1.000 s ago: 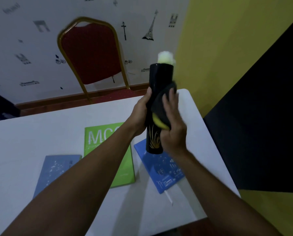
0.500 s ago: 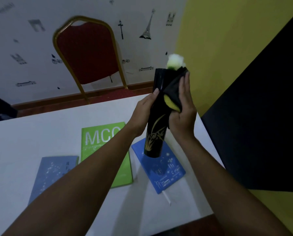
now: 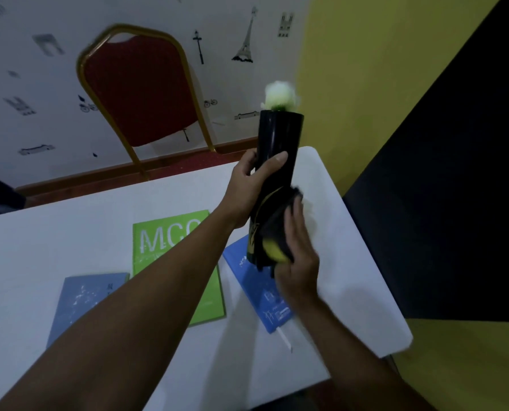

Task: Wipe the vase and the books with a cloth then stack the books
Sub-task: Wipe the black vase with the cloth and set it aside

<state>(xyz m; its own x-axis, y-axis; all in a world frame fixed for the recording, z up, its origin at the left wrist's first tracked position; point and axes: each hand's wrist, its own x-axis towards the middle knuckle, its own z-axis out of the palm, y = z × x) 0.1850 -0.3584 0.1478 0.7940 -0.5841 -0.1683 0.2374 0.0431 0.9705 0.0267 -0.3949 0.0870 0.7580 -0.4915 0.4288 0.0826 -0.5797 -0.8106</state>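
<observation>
A tall black vase [image 3: 278, 143] with a gold plant pattern and a white flower [image 3: 280, 95] in its mouth is held up above the white table [image 3: 351, 262]. My left hand [image 3: 247, 188] grips its middle from the left. My right hand [image 3: 297, 253] presses a dark cloth [image 3: 272, 232] with a yellow patch against the vase's lower part. Three books lie flat on the table: a green one [image 3: 158, 241], a pale blue one [image 3: 78, 301] to its left, and a darker blue one [image 3: 256, 289] under the vase, partly hidden by my arms.
A red chair with a gold frame [image 3: 137, 93] stands behind the table's far edge, against a white wall with black drawings. A yellow wall and a black panel [image 3: 442, 203] run close along the table's right edge.
My right hand has slid the cloth from the vase's top down to its lower part. The vase has tipped back from a rightward lean to nearly upright.
</observation>
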